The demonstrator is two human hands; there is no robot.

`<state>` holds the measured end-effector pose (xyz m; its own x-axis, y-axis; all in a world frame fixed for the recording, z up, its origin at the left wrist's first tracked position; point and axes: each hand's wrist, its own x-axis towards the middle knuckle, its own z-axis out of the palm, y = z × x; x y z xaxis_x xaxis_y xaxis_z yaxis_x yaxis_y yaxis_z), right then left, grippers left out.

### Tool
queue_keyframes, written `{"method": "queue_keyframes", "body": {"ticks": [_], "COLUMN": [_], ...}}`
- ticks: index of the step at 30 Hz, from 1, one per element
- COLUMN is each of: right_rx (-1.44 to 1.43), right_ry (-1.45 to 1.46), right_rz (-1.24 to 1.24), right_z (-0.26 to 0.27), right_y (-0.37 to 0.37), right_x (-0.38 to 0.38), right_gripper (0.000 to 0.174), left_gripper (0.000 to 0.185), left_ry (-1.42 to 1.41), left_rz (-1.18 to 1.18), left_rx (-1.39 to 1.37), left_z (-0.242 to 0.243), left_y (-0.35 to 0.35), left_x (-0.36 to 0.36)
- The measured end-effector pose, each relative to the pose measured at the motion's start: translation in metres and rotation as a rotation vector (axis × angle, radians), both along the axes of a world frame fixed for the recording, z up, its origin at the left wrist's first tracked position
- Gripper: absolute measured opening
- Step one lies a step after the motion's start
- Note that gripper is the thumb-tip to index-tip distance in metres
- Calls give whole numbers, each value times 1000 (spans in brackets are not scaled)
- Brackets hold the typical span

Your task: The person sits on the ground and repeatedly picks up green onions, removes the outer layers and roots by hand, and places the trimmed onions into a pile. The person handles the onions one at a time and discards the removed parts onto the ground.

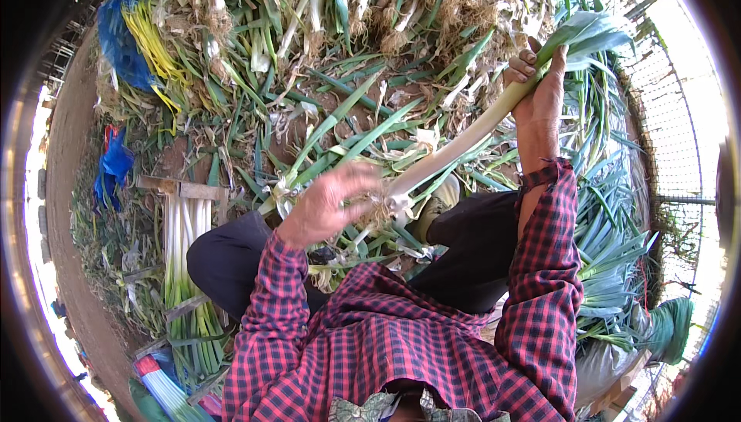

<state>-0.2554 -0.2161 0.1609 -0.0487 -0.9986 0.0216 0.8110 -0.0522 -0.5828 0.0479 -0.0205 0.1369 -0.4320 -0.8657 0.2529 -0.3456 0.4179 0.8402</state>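
Observation:
A leek (448, 155) slants across the view, its pale shank toward the middle and its green leaves (596, 37) at the upper right. My right hand (538, 83) grips it where the shank turns green, thumb and fingers wrapped around it. Brown roots (379, 208) hang at its lower end. Close beside those roots is my left hand (333, 202), blurred, with thumb and fingers spread apart. No object shows in that hand; whether its fingertips touch the roots is unclear. Loose leek leaves (341, 132) lie on the ground beyond it.
Untrimmed leeks (307, 11) are heaped at the far side. Cleaned leeks (188, 225) lie in a wooden frame (202, 191) at left, near blue-and-yellow ties (130, 45). Another leek pile (613, 231) borders the wire mesh (683, 103) at right. A shoe (437, 208) sits below the held leek.

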Motion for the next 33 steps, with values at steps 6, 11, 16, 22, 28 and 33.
{"method": "queue_keyframes", "body": {"ticks": [6,11,16,22,28,33], "right_rx": [-49,-32,114,270,691,854], "right_ry": [-198,-235,-151,-229,-70,-53], "right_rz": [365,398,19,-232,-237,35], "right_z": [6,4,-28,-66,-123,-211], "right_y": [8,-3,-29,-51,-17,39], "right_x": [11,-23,-62,-69,3,75], "right_gripper": [63,64,58,51,31,18], "left_gripper": [31,29,39,68,53,41], "left_ry": [5,31,253,1012,884,548], "left_rz": [-93,0,515,112,139,250], "left_rx": [-79,79,590,766,795,882], "left_z": [-8,-52,-103,-124,-93,-102], "left_y": [-46,-14,40,5,-46,-22], "left_x": [-70,-53,-7,-22,-72,-71]}}
